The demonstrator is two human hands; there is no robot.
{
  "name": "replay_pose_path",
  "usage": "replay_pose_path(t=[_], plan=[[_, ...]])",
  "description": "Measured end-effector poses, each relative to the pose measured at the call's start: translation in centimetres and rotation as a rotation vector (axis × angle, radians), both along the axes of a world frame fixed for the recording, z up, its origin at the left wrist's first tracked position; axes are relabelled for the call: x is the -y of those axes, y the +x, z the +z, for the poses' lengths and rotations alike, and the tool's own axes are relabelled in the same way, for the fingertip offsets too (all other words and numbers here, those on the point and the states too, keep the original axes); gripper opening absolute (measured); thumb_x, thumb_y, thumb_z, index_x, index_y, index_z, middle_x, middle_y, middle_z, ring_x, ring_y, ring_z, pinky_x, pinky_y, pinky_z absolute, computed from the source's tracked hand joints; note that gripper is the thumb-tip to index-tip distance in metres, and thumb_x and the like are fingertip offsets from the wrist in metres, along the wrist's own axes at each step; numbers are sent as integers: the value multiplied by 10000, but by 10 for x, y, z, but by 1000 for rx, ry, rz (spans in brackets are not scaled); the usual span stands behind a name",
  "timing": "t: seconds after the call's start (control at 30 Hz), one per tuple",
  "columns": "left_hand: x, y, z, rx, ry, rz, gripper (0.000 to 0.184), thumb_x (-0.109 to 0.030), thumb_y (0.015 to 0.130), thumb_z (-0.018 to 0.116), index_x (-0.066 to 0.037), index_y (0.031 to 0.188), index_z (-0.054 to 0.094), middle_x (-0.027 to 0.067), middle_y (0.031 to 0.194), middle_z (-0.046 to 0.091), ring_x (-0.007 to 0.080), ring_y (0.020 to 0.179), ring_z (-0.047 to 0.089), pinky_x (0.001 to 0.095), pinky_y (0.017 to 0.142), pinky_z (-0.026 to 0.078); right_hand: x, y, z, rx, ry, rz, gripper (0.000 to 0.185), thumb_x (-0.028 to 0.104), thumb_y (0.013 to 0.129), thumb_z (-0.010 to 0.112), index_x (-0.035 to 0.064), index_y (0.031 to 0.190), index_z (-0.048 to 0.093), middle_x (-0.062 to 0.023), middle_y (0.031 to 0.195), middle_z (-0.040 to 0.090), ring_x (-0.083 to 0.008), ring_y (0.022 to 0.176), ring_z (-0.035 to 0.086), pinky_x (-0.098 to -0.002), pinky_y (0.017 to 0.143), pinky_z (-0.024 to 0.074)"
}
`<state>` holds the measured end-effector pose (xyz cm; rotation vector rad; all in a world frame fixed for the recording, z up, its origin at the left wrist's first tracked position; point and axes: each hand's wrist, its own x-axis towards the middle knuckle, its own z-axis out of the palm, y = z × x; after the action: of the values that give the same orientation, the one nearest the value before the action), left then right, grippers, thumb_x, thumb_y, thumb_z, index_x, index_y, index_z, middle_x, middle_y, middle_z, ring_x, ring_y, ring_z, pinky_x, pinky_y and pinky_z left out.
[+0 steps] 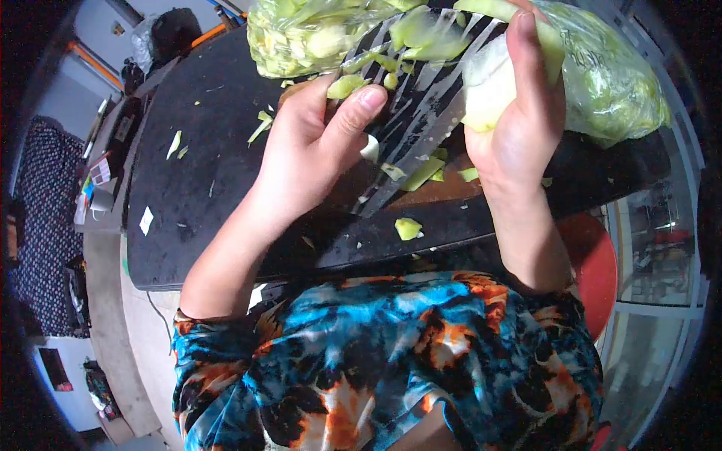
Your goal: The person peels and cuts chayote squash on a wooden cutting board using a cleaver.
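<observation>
My left hand (pixel 331 128) is closed, thumb pressed forward, at the edge of a shiny see-through sheet (pixel 421 105) with pale streaks. It looks like clear plastic; its far edges are hidden. Small yellow-green pieces (pixel 346 86) lie against that thumb. My right hand (pixel 523 120) is wrapped round a large pale green, peeled piece of vegetable (pixel 489 83) whose exact kind I cannot make out. Blurred green slices (pixel 429 37) show between my hands. Underneath, green peel strips (pixel 423 174) rest on a brown board (pixel 444 194).
A clear bag of cut green pieces (pixel 293 41) stands at the table's back. Another filled bag (pixel 613 86) sits behind my right hand. Scraps (pixel 408 229) are scattered over the black table (pixel 195 218). A red stool (pixel 598 263) stands at the right front edge.
</observation>
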<state>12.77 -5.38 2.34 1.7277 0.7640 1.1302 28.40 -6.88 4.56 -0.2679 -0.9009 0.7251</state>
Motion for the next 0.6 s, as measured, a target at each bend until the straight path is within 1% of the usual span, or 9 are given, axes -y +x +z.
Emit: replay_pose_path(t=[0.1, 0.13, 0.27, 0.37, 0.47, 0.5, 0.57, 0.6], plan=[[5, 2, 1, 40, -182, -21, 231, -260, 914, 534, -52, 815, 519, -85, 543, 382, 10, 438, 322, 193, 390, 227, -13, -4, -8, 26, 83, -97, 311, 222, 881, 554, 1, 1091, 493, -84, 952, 568, -151, 880, 544, -285, 793, 426], [4, 6, -4, 112, -192, -27, 228, -272, 917, 525, -56, 844, 525, -86, 538, 381, 9, 426, 318, 191, 384, 218, -14, -4, -8, 19, 83, -103, 308, 222, 884, 549, 2, 1092, 493, -82, 955, 569, -151, 882, 543, -284, 791, 425], [2, 7, -13, 133, -212, -74, 223, -279, 923, 513, -57, 907, 536, -81, 561, 396, 10, 414, 307, 191, 377, 218, -22, 4, -15, 35, -41, -164, 289, 218, 898, 524, 15, 1100, 490, -75, 960, 571, -153, 886, 543, -277, 780, 424], [1, 10, -18, 188, -231, -93, 229, -277, 922, 515, -50, 937, 540, -79, 570, 404, 11, 412, 310, 191, 375, 224, -15, 1, -12, 45, -27, -93, 281, 230, 905, 513, 31, 1101, 495, -69, 957, 572, -152, 879, 545, -273, 773, 422], [0, 10, -14, 120, -193, -14, 242, -276, 920, 521, -39, 965, 542, -78, 568, 404, 14, 418, 317, 190, 380, 238, -31, 9, -22, 43, -25, -89, 299, 267, 905, 516, 45, 1105, 496, -68, 953, 573, -156, 875, 549, -277, 784, 423], [-2, 7, -9, 0, -94, 67, 256, -282, 917, 525, -35, 981, 549, -79, 572, 412, 10, 449, 341, 186, 402, 261, -29, 13, -21, 31, -70, 1, 326, 301, 902, 516, 51, 1110, 493, -75, 961, 573, -166, 890, 550, -288, 810, 423], [-8, -12, -1, -73, -106, 114, 247, -279, 919, 524, -43, 982, 559, -82, 582, 427, 5, 488, 364, 181, 430, 280, -23, 26, -17, 14, -156, 182, 382, 369, 896, 518, 63, 1121, 486, -89, 977, 573, -186, 921, 551, -311, 861, 422], [-14, -22, 0, -101, -31, 200, 241, -283, 923, 511, -55, 979, 564, -82, 585, 440, 5, 502, 383, 178, 443, 292, -31, 39, -26, 62, -293, 91, 430, 387, 928, 434, 17, 1137, 499, -138, 1017, 590, -234, 876, 607, -345, 787, 499]])
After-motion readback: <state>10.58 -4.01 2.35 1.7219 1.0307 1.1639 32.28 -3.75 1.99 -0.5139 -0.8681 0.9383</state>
